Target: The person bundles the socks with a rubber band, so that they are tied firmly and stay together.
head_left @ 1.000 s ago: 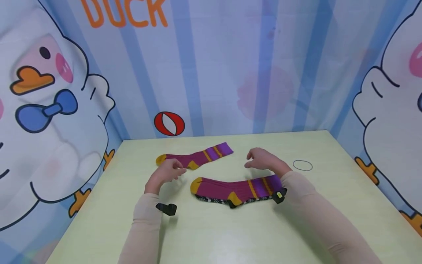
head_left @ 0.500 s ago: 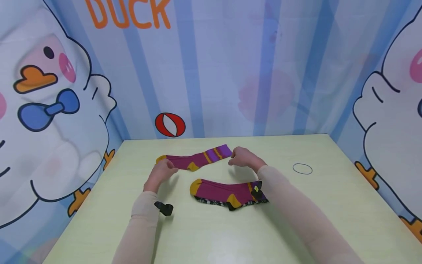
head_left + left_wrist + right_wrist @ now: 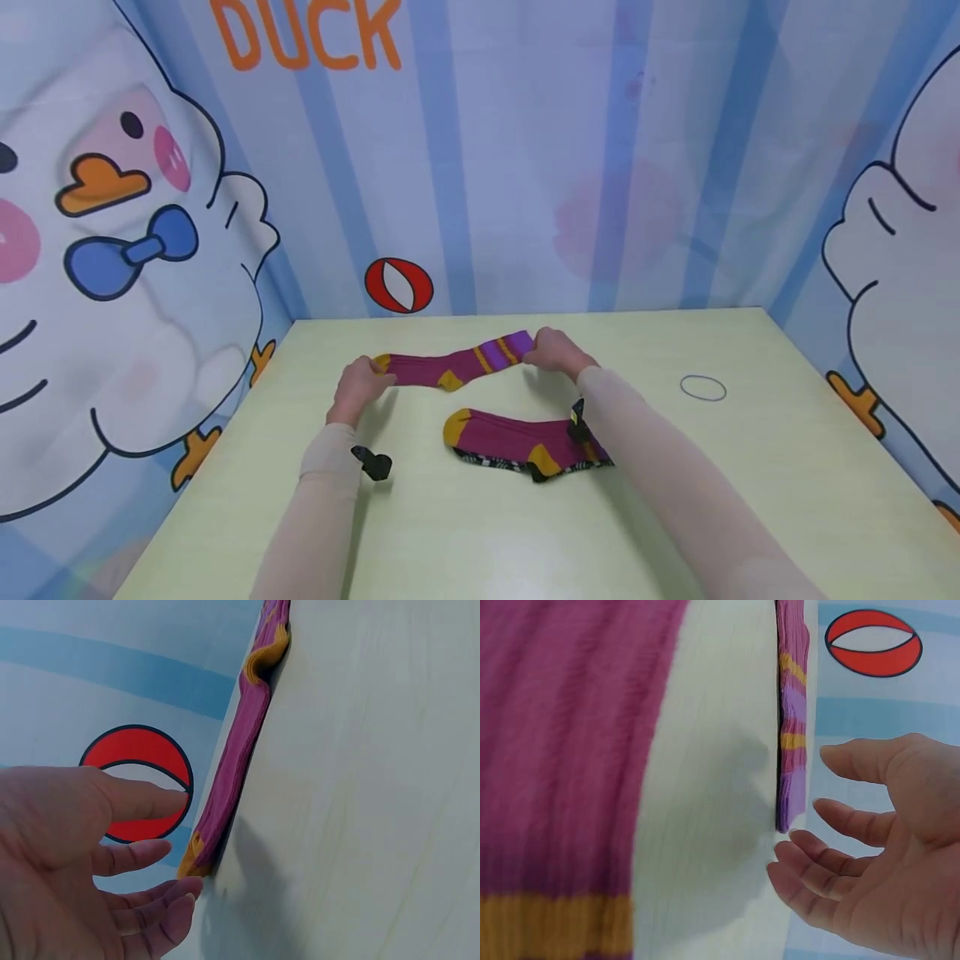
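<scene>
A maroon sock (image 3: 420,369) with mustard toe and heel and a purple striped cuff lies flat at the table's back. My left hand (image 3: 358,387) is at its toe end; in the left wrist view the thumb and fingers stand apart beside the mustard toe (image 3: 196,859). At the cuff end is my right hand (image 3: 558,352), its loosely bent fingers spread beside the purple cuff (image 3: 792,796) in the right wrist view. Nearer me, a matching sock (image 3: 502,432) lies on a black-and-white patterned sock (image 3: 491,461). My right forearm hides their cuff ends.
A thin dark loop (image 3: 702,376) lies on the table's right side. The pale table (image 3: 465,533) meets a printed cloth backdrop (image 3: 510,167) at the back, with duck pictures on both sides.
My right hand has moved left and back to the far sock's cuff. My left hand has shifted slightly left to its toe. The socks have not visibly moved.
</scene>
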A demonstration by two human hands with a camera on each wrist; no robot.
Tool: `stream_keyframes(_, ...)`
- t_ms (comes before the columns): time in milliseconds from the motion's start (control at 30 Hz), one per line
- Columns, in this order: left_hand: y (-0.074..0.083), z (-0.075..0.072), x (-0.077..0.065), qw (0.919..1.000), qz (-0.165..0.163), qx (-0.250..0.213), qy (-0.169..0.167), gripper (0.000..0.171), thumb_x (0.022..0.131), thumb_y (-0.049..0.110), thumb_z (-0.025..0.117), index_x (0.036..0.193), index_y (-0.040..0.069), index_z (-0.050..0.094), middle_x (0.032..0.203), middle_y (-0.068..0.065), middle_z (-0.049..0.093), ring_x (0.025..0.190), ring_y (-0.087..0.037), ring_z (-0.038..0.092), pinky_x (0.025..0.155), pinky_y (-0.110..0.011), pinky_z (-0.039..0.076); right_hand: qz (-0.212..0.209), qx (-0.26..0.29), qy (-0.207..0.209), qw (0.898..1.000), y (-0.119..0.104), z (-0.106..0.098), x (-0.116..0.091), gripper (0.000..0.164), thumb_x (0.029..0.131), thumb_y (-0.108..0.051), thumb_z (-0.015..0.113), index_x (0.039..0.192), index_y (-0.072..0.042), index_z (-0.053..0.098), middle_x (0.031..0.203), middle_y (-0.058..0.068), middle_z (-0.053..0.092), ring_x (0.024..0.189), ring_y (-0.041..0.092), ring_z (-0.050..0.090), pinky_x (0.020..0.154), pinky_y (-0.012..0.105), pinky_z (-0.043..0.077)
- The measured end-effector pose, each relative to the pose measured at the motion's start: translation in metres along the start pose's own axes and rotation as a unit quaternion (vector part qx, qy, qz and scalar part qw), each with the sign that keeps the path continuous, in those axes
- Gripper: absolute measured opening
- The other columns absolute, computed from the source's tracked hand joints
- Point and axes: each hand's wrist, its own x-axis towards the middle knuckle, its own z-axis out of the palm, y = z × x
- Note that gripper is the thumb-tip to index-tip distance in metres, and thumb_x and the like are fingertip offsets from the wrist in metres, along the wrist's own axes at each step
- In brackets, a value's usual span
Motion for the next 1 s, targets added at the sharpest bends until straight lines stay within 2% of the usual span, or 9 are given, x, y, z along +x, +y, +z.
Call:
stream_keyframes(133,-0.003,-0.001,0.006,0.9999,-0.008,-0.005,0.015,0.046,0.097,0.028,0.063,0.123,-0.007,0.049,0.118,-0.026,0.05,0.099,-0.035,0.052,0.085,-0.048,0.046,0.022,0.034,0.018,0.999,-0.001,0.0,0.005,0.021,0.091,-0.018,0.061,0.074,-0.008,0.053,0.066,-0.001,0.045,0.055,0.011,0.033,0.052,0.026,0.03)
stream_keyframes(233,-0.008,-0.001,0.01,0.9999,-0.004,-0.014,0.008,0.046,0.096,0.027,0.064,0.122,-0.007,0.047,0.116,-0.026,0.05,0.096,-0.033,0.051,0.084,-0.045,0.046,0.04,0.066,0.023,0.997,-0.002,0.002,0.008,0.022,0.092,-0.017,0.059,0.073,-0.008,0.053,0.067,0.0,0.047,0.054,0.012,0.035,0.052,0.026,0.033)
stream_keyframes(433,-0.016,0.003,0.018,0.9984,-0.004,-0.055,-0.007,0.052,0.096,0.025,0.067,0.126,-0.007,0.04,0.115,-0.024,0.053,0.093,-0.031,0.05,0.078,-0.037,0.047,0.07,0.144,0.031,0.987,-0.003,0.009,0.013,0.042,0.092,-0.016,0.062,0.059,-0.015,0.036,0.055,-0.005,0.03,0.046,0.01,0.031,0.048,0.026,0.038)
stream_keyframes(667,-0.016,0.006,0.022,0.9986,-0.016,-0.051,0.006,0.052,0.1,0.026,0.063,0.132,-0.007,0.039,0.126,-0.027,0.051,0.107,-0.036,0.05,0.098,-0.047,0.043,0.089,0.173,0.066,0.979,-0.002,0.015,0.017,0.044,0.091,-0.017,0.06,0.055,-0.016,0.034,0.051,-0.005,0.033,0.045,0.01,0.027,0.045,0.026,0.033)
stream_keyframes(767,-0.017,0.007,0.024,0.9989,-0.006,-0.043,0.014,0.047,0.1,0.021,0.062,0.133,-0.007,0.041,0.129,-0.028,0.052,0.112,-0.038,0.05,0.103,-0.049,0.041,0.088,0.179,0.088,0.976,-0.002,0.014,0.017,0.039,0.089,-0.013,0.058,0.056,-0.013,0.037,0.053,-0.004,0.032,0.047,0.01,0.024,0.046,0.026,0.028)
stream_keyframes(833,-0.019,0.008,0.026,0.9992,0.009,-0.033,0.021,0.045,0.1,0.017,0.062,0.132,-0.007,0.043,0.129,-0.029,0.052,0.113,-0.038,0.051,0.103,-0.049,0.041,0.079,0.18,0.105,0.975,-0.002,0.012,0.014,0.027,0.089,-0.01,0.057,0.062,-0.005,0.053,0.06,-0.002,0.042,0.05,0.01,0.031,0.048,0.025,0.031)
stream_keyframes(900,-0.019,0.009,0.026,0.9991,0.024,-0.025,0.026,0.044,0.097,0.012,0.064,0.131,-0.009,0.046,0.128,-0.029,0.053,0.113,-0.039,0.051,0.101,-0.049,0.042,0.071,0.193,0.107,0.973,0.0,0.012,0.011,0.016,0.091,-0.007,0.058,0.082,0.003,0.067,0.072,0.004,0.054,0.056,0.011,0.038,0.051,0.024,0.035)
stream_keyframes(1000,-0.02,0.012,0.025,0.9984,0.037,-0.029,0.033,0.042,0.091,0.005,0.067,0.127,-0.01,0.051,0.127,-0.029,0.053,0.114,-0.039,0.051,0.1,-0.048,0.043,0.072,0.232,0.091,0.966,0.004,0.013,0.008,0.026,0.092,-0.002,0.061,0.115,0.006,0.07,0.104,0.014,0.066,0.068,0.014,0.048,0.056,0.024,0.041)
